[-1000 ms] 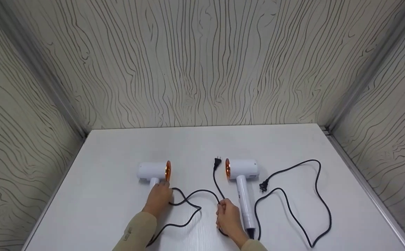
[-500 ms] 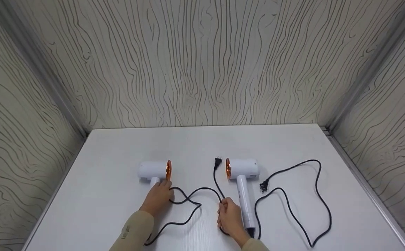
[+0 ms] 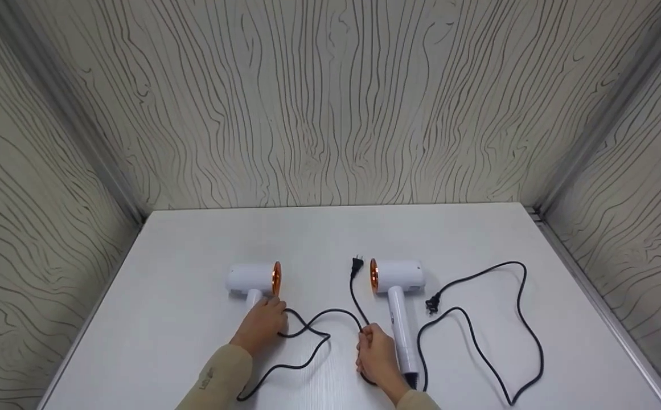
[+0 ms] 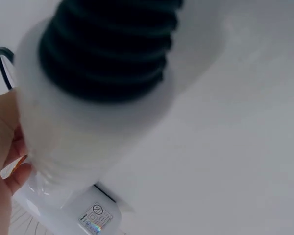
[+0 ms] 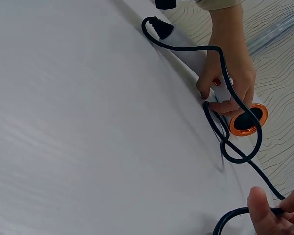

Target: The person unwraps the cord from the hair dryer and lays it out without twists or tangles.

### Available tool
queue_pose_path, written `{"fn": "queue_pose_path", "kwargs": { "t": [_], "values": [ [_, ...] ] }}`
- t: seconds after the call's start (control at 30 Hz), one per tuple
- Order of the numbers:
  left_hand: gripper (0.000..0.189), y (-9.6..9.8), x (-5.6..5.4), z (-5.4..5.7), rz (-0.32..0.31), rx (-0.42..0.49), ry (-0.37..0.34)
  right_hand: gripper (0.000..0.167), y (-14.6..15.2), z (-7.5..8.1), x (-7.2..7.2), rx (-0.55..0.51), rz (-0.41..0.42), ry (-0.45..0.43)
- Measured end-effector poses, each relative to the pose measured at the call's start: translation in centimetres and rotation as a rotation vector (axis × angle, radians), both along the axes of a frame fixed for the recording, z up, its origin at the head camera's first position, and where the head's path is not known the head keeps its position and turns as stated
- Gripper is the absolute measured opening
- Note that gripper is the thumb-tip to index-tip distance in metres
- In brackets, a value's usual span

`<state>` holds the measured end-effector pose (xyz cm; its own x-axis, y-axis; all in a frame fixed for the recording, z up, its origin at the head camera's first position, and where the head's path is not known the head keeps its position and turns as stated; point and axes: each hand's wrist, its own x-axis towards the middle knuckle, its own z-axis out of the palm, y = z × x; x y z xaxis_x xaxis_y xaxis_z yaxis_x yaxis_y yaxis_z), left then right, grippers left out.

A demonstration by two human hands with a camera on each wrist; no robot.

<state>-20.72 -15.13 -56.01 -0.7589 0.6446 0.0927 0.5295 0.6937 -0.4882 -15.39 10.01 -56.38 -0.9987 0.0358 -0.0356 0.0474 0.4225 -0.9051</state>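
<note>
In the head view, a white hair dryer [image 3: 250, 278] with an orange-rimmed end lies at left. My left hand [image 3: 261, 324] grips its handle [image 4: 83, 142], which the hand mostly covers in the head view. A black power cord [image 3: 307, 361] runs from that dryer in a crossed loop. Part of the cord passes close by the left fingertips [image 5: 204, 90]. Farther right, my right hand [image 3: 377, 352] pinches this cord between thumb [image 5: 258, 208] and fingers. Beyond that hand lies its two-pin plug [image 3: 357, 265] on the white table.
Just right of my right hand lies a second white hair dryer [image 3: 399, 275], its handle pointing toward me. Its black cord [image 3: 526, 327] bends widely to the right, ending in a plug [image 3: 432, 303]. Patterned panels [image 3: 330, 114] wall in the table [image 3: 193, 239] at back and sides.
Both hands keep almost the same places and grips. The lower bend of the left dryer's cord has shifted very slightly.
</note>
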Motion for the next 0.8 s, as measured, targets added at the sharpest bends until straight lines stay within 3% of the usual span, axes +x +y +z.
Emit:
{"fn": "queue_pose_path", "kwargs": {
  "t": [0.17, 0.33, 0.6, 0.8],
  "values": [
    [0.013, 0.0, -0.2, 0.2, -0.043, -0.001, -0.028, 0.004, 0.0, 0.0, 0.0, 0.000, -0.009, 0.001],
    [0.016, -0.6, -0.4, 1.1, -0.098, 0.108, -0.053, 0.004, 0.1, -0.1, 0.1, 0.049, -0.016, 0.028],
    [0.019, -0.7, -1.3, 3.3, -0.036, 0.546, -0.174, 0.008, 0.0, -0.3, 0.4, 0.045, 0.032, -0.018],
    [0.010, 0.6, -2.4, 4.5, 0.089, 0.921, -0.242, 0.014, -0.9, -0.3, 1.0, 0.229, 0.053, 0.063]
  ]
}}
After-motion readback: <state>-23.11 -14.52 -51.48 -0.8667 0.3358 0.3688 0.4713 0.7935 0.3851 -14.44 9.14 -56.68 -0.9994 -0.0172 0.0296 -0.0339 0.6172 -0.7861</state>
